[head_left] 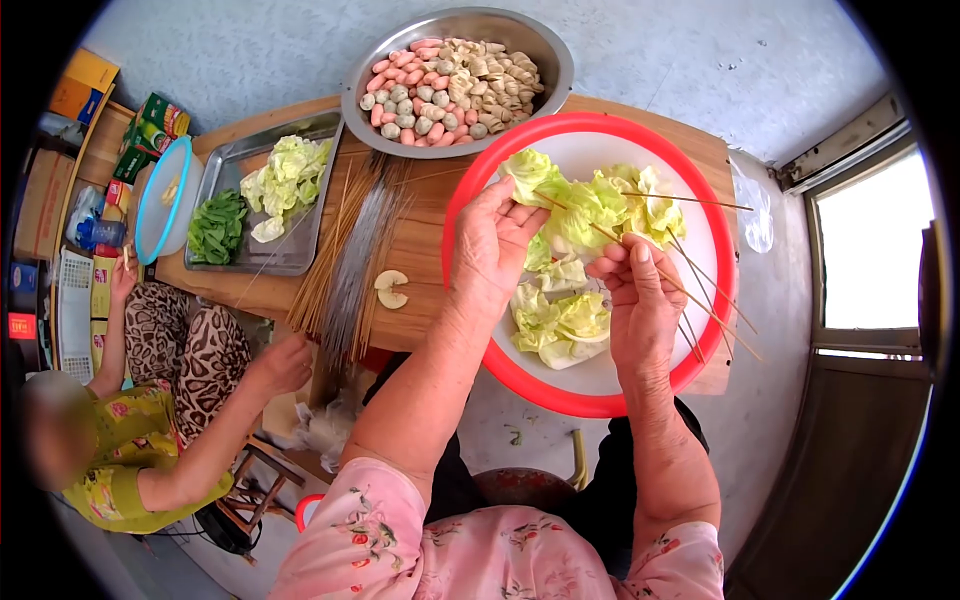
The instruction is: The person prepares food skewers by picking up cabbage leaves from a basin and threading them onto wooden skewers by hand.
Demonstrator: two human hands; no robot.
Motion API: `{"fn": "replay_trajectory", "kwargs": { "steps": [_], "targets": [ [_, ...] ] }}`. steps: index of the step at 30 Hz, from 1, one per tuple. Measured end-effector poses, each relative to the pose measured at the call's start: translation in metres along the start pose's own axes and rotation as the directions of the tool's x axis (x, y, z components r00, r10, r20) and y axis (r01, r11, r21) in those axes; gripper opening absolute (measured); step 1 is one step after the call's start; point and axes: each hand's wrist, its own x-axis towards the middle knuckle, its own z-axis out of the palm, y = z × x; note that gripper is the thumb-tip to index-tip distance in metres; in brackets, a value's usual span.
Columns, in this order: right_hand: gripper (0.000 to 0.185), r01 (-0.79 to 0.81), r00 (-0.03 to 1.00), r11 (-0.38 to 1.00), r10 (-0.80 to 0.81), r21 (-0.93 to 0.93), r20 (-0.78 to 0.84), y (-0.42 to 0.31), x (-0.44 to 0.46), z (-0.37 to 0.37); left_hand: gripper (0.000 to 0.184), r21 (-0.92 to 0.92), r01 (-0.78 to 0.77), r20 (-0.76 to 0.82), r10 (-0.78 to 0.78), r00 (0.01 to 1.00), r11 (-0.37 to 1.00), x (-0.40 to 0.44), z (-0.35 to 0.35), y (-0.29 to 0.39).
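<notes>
My left hand (497, 240) pinches a pale green lettuce leaf (533, 176) over a wide white basin with a red rim (466, 200). My right hand (640, 300) is closed around a thin bamboo skewer (697, 302), its point aimed up and left toward the left hand. Inside the basin lie bunches of lettuce (565, 325), and several skewers carrying lettuce rest with their bare ends over the right rim. The leaf and the held skewer's tip are close together; whether they touch I cannot tell.
A steel bowl (358, 95) of sausages, balls and folded pieces stands behind. Loose bamboo skewers (330, 245) and metal skewers (365, 270) lie left of the basin, near a metal tray (290, 258) of greens. A co-worker (170, 440) sits at left beside a blue-rimmed basin (150, 215).
</notes>
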Motion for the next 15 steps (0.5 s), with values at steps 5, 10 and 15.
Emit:
{"fn": "replay_trajectory", "kwargs": {
  "steps": [5, 10, 15],
  "targets": [
    [0.020, -0.064, 0.998, 0.995, 0.064, 0.081, 0.002, -0.0002, 0.0016, -0.0013, 0.032, -0.023, 0.010, -0.002, -0.010, 1.000, 1.000, -0.0003, -0.0009, 0.0004],
    [0.020, -0.069, 0.998, 0.994, 0.069, 0.079, 0.011, 0.0009, 0.0014, -0.0012, 0.030, -0.030, 0.017, -0.024, -0.017, 1.000, 0.999, -0.0008, -0.0020, 0.0022],
    [0.021, -0.076, 0.997, 0.993, 0.074, 0.085, 0.020, 0.0025, 0.0019, -0.0018, 0.031, -0.019, 0.080, 0.023, -0.080, 0.997, 0.997, 0.0013, -0.0058, -0.0002]
  ]
}}
